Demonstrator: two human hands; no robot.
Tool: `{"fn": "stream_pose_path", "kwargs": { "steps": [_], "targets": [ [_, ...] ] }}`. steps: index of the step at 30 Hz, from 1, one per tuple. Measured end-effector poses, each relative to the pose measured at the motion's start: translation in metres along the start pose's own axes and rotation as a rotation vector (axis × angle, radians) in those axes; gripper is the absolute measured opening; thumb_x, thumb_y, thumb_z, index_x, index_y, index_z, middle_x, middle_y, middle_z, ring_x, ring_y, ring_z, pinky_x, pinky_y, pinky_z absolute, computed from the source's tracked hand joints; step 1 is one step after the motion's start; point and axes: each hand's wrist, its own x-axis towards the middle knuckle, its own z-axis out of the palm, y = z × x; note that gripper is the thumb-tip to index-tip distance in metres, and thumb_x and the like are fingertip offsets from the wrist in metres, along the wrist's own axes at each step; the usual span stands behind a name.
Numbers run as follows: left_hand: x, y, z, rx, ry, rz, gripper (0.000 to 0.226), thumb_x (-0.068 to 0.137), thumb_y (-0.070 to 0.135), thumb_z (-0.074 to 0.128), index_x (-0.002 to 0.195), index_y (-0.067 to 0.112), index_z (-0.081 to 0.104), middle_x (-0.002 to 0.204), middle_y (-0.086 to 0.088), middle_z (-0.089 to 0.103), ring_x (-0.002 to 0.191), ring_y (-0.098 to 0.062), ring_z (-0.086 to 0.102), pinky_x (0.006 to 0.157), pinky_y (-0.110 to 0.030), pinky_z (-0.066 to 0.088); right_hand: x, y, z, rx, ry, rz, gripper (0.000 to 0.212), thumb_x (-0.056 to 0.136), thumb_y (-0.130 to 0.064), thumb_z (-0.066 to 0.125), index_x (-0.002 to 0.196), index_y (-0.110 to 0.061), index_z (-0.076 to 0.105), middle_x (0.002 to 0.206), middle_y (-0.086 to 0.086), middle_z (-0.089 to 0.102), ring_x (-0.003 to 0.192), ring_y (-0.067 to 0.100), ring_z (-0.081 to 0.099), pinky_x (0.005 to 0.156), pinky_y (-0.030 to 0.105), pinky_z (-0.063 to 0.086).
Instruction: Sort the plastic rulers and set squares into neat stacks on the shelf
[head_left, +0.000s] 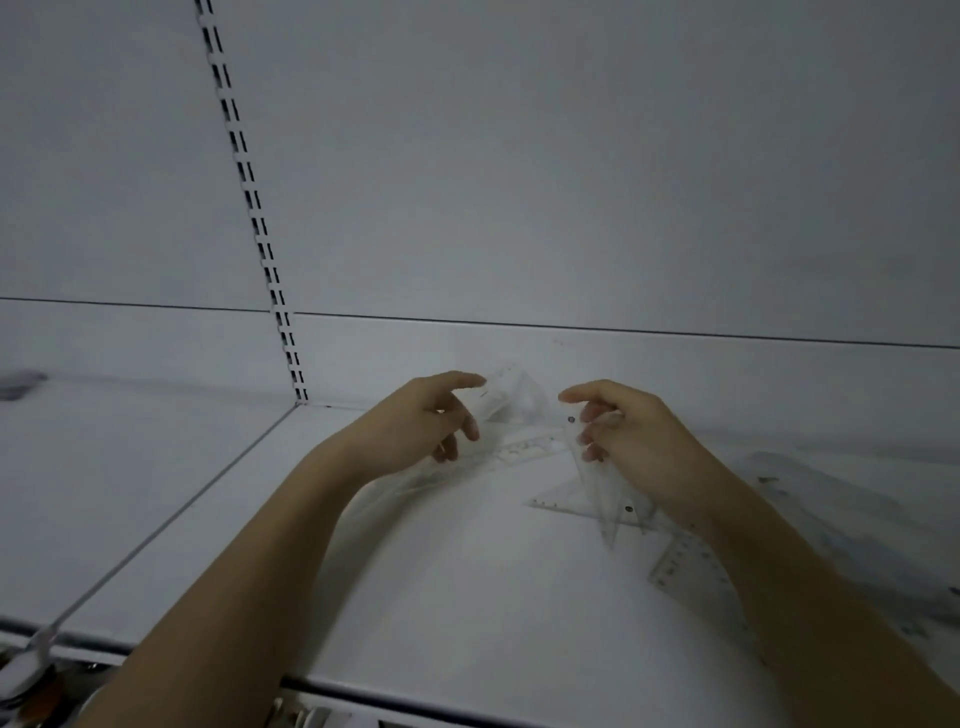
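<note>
Both hands hover over a white shelf (441, 571). My left hand (431, 415) pinches a clear plastic set square (511, 400), lifted and tilted near the back of the shelf. My right hand (628, 431) grips another clear set square (602, 493) whose point hangs down towards the shelf. A clear ruler (519, 449) lies flat between the hands. Another set square (566, 501) lies flat under the right hand. A ruler with printed marks (685, 566) shows beside my right forearm. The clear pieces are blurred and their edges are hard to trace.
More clear plastic pieces (831, 499) lie scattered at the right of the shelf. A slotted upright (249, 208) runs up the white back panel. A seam (171, 519) divides this shelf from the one on the left. Dark items (31, 680) sit below the front edge.
</note>
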Motion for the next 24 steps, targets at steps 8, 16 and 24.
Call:
{"fn": "stream_pose_path", "kwargs": {
  "steps": [8,16,24],
  "targets": [
    [-0.005,0.004,-0.003,-0.009,0.044,-0.062,0.01,0.098,0.029,0.053,0.095,0.025,0.061,0.069,-0.007,0.071,0.046,-0.027,0.061,0.049,-0.028,0.05,-0.006,-0.005,-0.002,0.429,0.076,0.105,0.019,0.096,0.003,0.05,0.113,-0.004,0.052,0.099,0.02,0.067,0.075,0.035,0.073,0.066,0.038,0.061],
    [-0.002,-0.001,0.003,0.045,0.065,0.007,0.028,0.098,0.014,0.043,0.116,0.032,0.054,0.078,-0.001,0.068,0.052,-0.016,0.056,0.054,-0.026,0.048,0.0,-0.006,0.008,0.157,0.147,0.127,0.035,0.094,0.001,0.026,0.111,-0.02,0.048,0.079,0.013,0.048,0.051,0.024,0.054,0.045,0.03,0.045],
    [-0.02,-0.006,-0.029,0.025,0.051,0.006,0.013,0.097,0.026,0.055,0.109,0.022,0.052,0.08,-0.006,0.066,0.049,-0.015,0.056,0.046,-0.029,0.049,-0.01,-0.029,0.023,0.205,0.04,0.079,0.022,0.098,-0.003,0.047,0.113,-0.018,0.048,0.098,0.014,0.065,0.063,0.029,0.061,0.048,0.035,0.049]
  ]
}}
